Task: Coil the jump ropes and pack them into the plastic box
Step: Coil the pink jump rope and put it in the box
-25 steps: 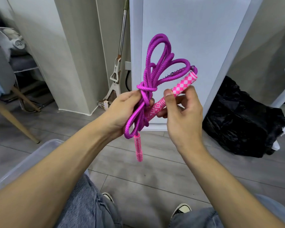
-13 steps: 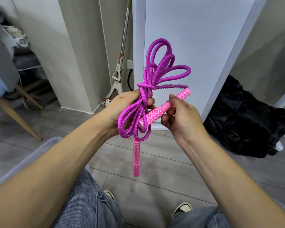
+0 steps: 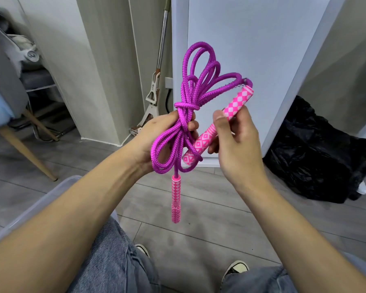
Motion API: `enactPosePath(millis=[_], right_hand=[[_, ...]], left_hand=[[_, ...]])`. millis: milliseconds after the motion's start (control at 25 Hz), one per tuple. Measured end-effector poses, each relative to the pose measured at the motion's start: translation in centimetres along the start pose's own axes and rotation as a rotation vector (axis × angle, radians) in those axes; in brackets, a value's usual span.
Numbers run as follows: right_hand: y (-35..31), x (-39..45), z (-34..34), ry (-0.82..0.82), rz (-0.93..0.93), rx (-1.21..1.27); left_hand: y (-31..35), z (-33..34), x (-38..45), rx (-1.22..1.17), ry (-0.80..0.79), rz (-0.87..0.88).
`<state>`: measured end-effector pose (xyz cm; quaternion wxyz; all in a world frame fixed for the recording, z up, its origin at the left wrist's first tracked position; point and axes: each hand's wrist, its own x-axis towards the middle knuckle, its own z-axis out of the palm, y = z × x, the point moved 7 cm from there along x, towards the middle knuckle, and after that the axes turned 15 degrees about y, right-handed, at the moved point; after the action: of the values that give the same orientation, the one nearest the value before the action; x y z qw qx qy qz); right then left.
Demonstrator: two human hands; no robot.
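Near left, your forearm hides most of the plastic box (image 3: 40, 199). Your left hand (image 3: 156, 138) grips the coiled jump rope (image 3: 190, 98) at its knot, one handle (image 3: 175, 199) dangling. Your right hand (image 3: 237, 140) pinches the other handle (image 3: 218, 123), tilted up to the far right.

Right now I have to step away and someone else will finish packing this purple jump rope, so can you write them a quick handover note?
Left hand grips the coiled purple rope at its wrapped middle; loops fan above, more hang below.
Right hand pinches the upper pink handle, which lies slanted beside the coil.
The lower pink handle dangles free under the coil.
Done: rope coiled and cinched by a wrap around the middle.
Left: secure the handles, then place the bundle in the plastic box, whose rim shows under the left forearm. Its contents are out of view.
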<state>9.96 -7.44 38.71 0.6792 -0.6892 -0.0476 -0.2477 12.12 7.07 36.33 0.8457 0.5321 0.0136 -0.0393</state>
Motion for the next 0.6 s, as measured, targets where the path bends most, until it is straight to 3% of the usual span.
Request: enactPosePath(millis=[240, 600], right_hand=[[0.4, -0.7, 1.1, -0.115, -0.039, -0.072], [0.5, -1.3, 1.4, -0.205, -0.124, -0.07]], left_hand=[[0.0, -0.9, 0.5, 0.027, 0.045, 0.014], [0.1, -0.2, 0.2, -0.151, -0.041, -0.086]])
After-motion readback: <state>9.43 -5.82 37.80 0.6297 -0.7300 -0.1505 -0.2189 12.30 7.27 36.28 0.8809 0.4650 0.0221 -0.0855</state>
